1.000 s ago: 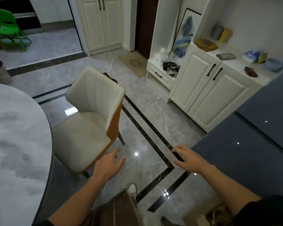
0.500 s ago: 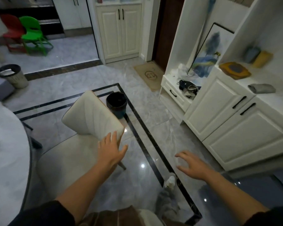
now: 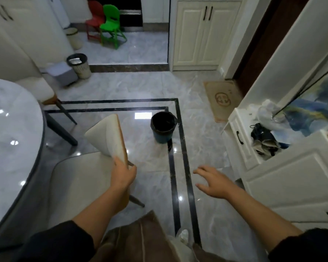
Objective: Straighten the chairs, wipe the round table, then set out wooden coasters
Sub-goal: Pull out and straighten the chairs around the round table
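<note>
The chair (image 3: 78, 186) is set just beside the round table (image 3: 11, 148). Its back is gripped near the bottom by the left hand (image 3: 122, 174); the thumb seems to be hooked round the edge, though that part is blurred. The right hand (image 3: 212, 184) is held out over the floor with fingers spread, and nothing is held in it. A black bin (image 3: 163, 127) is seen on the floor behind the chair. A second chair (image 3: 45, 91) is placed further round the table.
</note>
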